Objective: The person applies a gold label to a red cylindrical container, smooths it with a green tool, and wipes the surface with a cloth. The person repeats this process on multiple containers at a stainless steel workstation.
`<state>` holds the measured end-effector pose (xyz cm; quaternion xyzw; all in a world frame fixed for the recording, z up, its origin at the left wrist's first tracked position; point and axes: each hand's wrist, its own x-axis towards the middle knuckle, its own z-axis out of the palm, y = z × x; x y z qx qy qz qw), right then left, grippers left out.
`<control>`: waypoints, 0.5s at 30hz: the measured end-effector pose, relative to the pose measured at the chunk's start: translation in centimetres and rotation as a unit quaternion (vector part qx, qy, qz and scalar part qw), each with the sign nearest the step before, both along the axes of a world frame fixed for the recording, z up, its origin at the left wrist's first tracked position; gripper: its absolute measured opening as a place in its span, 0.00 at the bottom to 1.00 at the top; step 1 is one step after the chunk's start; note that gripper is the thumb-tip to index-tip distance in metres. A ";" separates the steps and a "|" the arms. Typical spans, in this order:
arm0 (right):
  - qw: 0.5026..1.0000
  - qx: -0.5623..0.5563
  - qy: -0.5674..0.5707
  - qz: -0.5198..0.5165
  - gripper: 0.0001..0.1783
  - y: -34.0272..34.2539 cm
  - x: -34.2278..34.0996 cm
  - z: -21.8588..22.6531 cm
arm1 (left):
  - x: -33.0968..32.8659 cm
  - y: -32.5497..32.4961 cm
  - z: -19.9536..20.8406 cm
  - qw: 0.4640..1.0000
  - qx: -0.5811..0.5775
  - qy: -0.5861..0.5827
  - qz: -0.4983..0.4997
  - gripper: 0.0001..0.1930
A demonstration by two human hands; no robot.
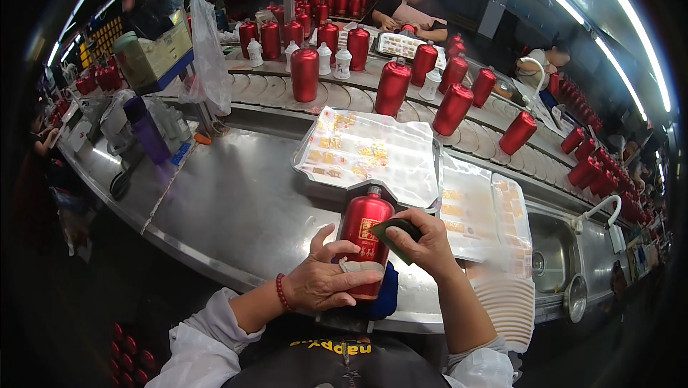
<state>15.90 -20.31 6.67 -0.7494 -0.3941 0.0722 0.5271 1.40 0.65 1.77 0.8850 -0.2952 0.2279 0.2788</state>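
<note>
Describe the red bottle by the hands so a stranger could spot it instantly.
Start at the long metal counter, then its tray of printed sheets. Just on the wearer's side of that tray, the left hand touches the red bottle. Unlike the plain-looking red bottles on the conveyor, its front carries gold markings.

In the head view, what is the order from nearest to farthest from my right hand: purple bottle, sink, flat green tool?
From your right hand:
1. Flat green tool: held in its fingers.
2. Sink: to its right.
3. Purple bottle: far left.
</note>
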 end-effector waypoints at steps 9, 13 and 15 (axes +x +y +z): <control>0.907 -0.027 -0.419 0.044 0.15 2.0 -1.6 1.5 | -1.4 1.2 -1.9 0.980 -0.134 0.013 0.150 0.33; 0.947 -0.097 -0.205 0.229 0.12 2.5 -1.2 3.4 | -0.5 1.5 -2.0 0.971 -0.173 0.017 0.163 0.31; 0.976 -0.108 -0.146 0.123 0.10 3.8 0.9 3.5 | 0.5 1.1 -1.4 0.966 -0.202 0.013 0.162 0.28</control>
